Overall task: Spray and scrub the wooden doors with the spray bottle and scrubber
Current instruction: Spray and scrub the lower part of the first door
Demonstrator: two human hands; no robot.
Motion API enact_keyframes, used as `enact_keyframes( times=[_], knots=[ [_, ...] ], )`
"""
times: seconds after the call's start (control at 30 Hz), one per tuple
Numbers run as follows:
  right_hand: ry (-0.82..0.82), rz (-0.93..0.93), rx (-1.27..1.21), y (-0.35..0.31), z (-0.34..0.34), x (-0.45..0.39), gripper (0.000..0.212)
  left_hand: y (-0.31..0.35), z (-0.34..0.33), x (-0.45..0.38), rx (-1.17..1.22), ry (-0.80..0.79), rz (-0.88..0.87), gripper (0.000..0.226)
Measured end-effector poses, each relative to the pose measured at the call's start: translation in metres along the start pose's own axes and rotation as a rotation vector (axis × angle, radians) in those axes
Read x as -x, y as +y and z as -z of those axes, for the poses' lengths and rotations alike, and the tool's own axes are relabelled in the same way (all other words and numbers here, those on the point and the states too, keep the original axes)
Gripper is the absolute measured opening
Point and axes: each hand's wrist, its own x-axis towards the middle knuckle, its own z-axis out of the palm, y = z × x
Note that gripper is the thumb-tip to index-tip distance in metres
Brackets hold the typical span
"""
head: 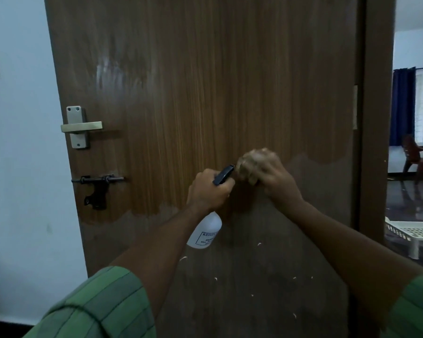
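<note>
Nearest the camera, two forearms in green striped sleeves (100, 306) reach forward to the brown wood-grain door (205, 93). The left hand (209, 190) is curled round the neck of a white plastic spray bottle with a black trigger head (206, 231); the bottle's long axis runs from the body low on the left up to the nozzle on the right, and the nozzle tip points at the right hand (266, 174), just beside it. The right hand is closed in a fist around what looks like a pale, sudsy scrubber (250, 164), pressed against or held very close to the door; blur hides the contact. The scrubber therefore lies just right of and slightly above the nozzle, so a squeeze would probably wet it, or the wood beside it.

Farther off, the door's middle band looks darker and wet, and the part below looks duller. At far left are a steel lever handle (80, 126) and a black sliding bolt (97, 186).
</note>
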Motion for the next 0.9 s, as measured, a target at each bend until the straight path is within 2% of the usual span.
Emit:
enact_keyframes(
  times=[0.03, 0.07, 0.1, 0.13, 0.23, 0.27, 0.3, 0.33, 0.37, 0.43, 0.47, 0.5, 0.53, 0.57, 0.67, 0.73, 0.77, 0.8, 0.9],
  knots=[
    [0.061, -0.181, -0.038, -0.005, 0.002, -0.002, 0.064, 0.001, -0.002, -0.003, -0.002, -0.001, 0.005, 0.034],
    [0.095, -0.237, -0.041, -0.011, -0.002, 0.001, 0.065, 0.003, -0.005, -0.005, 0.002, 0.000, 0.009, 0.035],
    [0.084, -0.193, -0.028, -0.018, -0.010, 0.011, 0.065, 0.006, -0.007, -0.006, 0.014, 0.004, 0.007, 0.035],
    [0.040, -0.059, -0.004, -0.022, -0.020, 0.027, 0.063, 0.007, -0.009, -0.008, 0.035, 0.008, 0.006, 0.036],
    [-0.170, 0.571, 0.131, 0.002, -0.035, 0.066, 0.059, 0.003, -0.019, -0.012, 0.051, 0.000, 0.009, 0.039],
    [-0.216, 0.714, 0.173, 0.018, -0.030, 0.061, 0.062, -0.001, -0.023, -0.012, 0.041, -0.008, -0.001, 0.040],
    [-0.197, 0.779, 0.204, 0.027, -0.027, 0.052, 0.063, -0.008, -0.028, -0.011, 0.039, -0.019, -0.010, 0.040],
    [-0.137, 0.731, 0.206, 0.033, -0.018, 0.037, 0.058, -0.009, -0.030, -0.010, 0.048, -0.028, -0.007, 0.040],
    [-0.055, 0.553, 0.168, 0.034, -0.011, 0.024, 0.051, -0.012, -0.033, -0.009, 0.062, -0.041, -0.002, 0.039],
    [0.163, -0.010, 0.040, 0.030, -0.003, 0.006, 0.043, -0.017, -0.041, -0.008, 0.086, -0.058, 0.001, 0.039],
    [0.237, -0.235, 0.004, 0.021, -0.001, 0.002, 0.044, -0.017, -0.044, -0.009, 0.093, -0.057, 0.002, 0.038],
    [0.262, -0.341, 0.007, 0.010, -0.004, 0.004, 0.045, -0.017, -0.047, -0.008, 0.100, -0.051, 0.003, 0.038],
    [0.249, -0.311, 0.020, 0.000, -0.011, 0.013, 0.046, -0.014, -0.049, -0.006, 0.112, -0.043, 0.002, 0.038],
    [0.192, -0.183, 0.025, -0.008, -0.020, 0.030, 0.047, -0.012, -0.051, -0.005, 0.129, -0.037, 0.001, 0.039],
    [-0.055, 0.373, 0.131, -0.008, -0.031, 0.091, 0.046, -0.010, -0.061, 0.002, 0.119, -0.018, -0.016, 0.038],
    [-0.151, 0.555, 0.201, 0.010, -0.020, 0.095, 0.047, -0.013, -0.068, 0.009, 0.072, -0.005, -0.040, 0.039],
    [-0.129, 0.553, 0.211, 0.019, -0.016, 0.088, 0.047, -0.014, -0.071, 0.015, 0.069, -0.011, -0.048, 0.039],
    [-0.064, 0.456, 0.182, 0.026, -0.012, 0.077, 0.049, -0.017, -0.071, 0.018, 0.071, -0.020, -0.050, 0.039],
    [0.217, -0.208, 0.079, 0.032, 0.002, 0.042, 0.059, -0.027, -0.076, 0.019, 0.078, -0.034, -0.044, 0.037]
  ],
)
